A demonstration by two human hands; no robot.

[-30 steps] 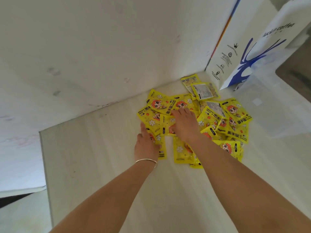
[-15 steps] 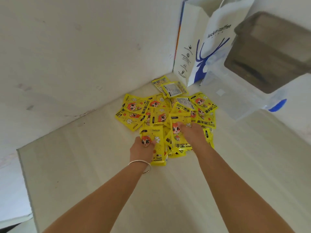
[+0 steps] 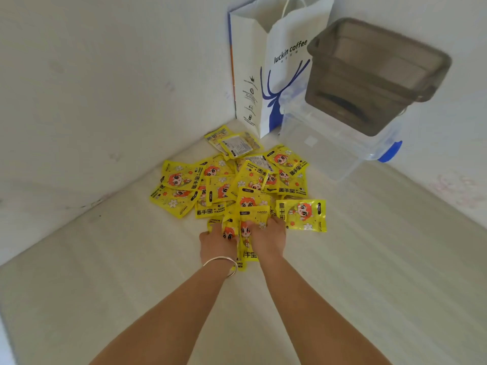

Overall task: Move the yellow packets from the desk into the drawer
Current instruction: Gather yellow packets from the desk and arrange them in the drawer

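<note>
Several yellow hand-warmer packets (image 3: 237,180) lie in a loose pile on the pale desk (image 3: 369,259), in the corner by the wall. At the pile's near edge my left hand (image 3: 217,245), with a silver bangle on its wrist, and my right hand (image 3: 268,238) press together around a small bunch of packets (image 3: 246,233), which stick up between the fingers and hang down between the wrists. One packet (image 3: 301,216) lies flat just right of my right hand. No drawer is in view.
A white and blue paper coffee bag (image 3: 266,69) stands in the corner behind the pile. Right of it a clear plastic box (image 3: 329,151) with a blue clip carries a smoky grey lidded box (image 3: 374,75). White walls close the desk at left and back.
Both hands drew back from the middle of the pile to its near edge and closed together on a bunch of packets. The view shifted, bringing the bag and boxes into sight.
</note>
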